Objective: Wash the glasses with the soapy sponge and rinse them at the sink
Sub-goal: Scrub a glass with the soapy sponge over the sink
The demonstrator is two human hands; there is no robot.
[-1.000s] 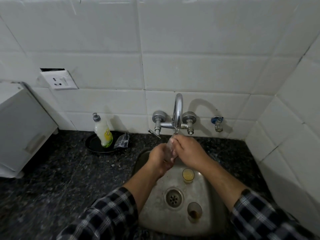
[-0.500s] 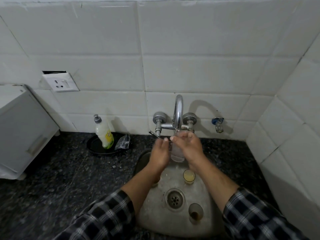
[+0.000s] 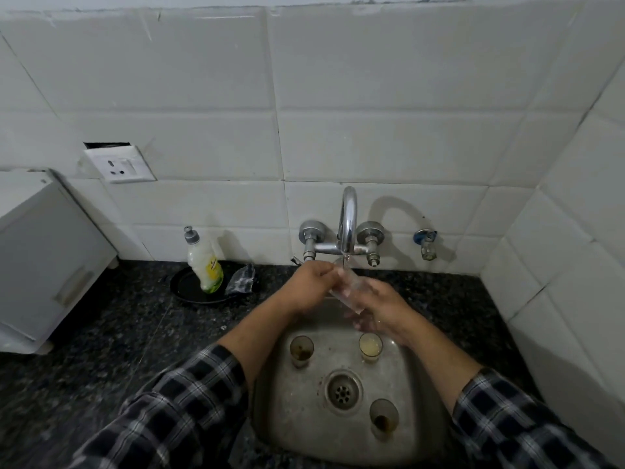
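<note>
A clear glass (image 3: 348, 289) is tilted under the chrome tap (image 3: 348, 225), where a thin stream of water falls on it. My left hand (image 3: 313, 286) pinches its upper end with the fingertips. My right hand (image 3: 380, 309) grips its lower part from the right. Three more glasses stand in the steel sink (image 3: 294, 414): a brownish one (image 3: 301, 350) at the left, one with yellowish liquid (image 3: 370, 346) at the middle, and a dark-stained one (image 3: 384, 418) near the drain (image 3: 342, 390). No sponge shows.
A dish soap bottle (image 3: 204, 262) and a crumpled clear wrapper (image 3: 241, 282) sit on a black dish (image 3: 189, 289) left of the sink. A white appliance (image 3: 44, 258) stands at the far left on the dark granite counter (image 3: 101, 350). A small wall tap (image 3: 426, 243) is right of the main tap.
My hands have lowered and spread apart, tilting the glass under the water. My left arm moved aside and uncovered the brownish glass at the sink's left.
</note>
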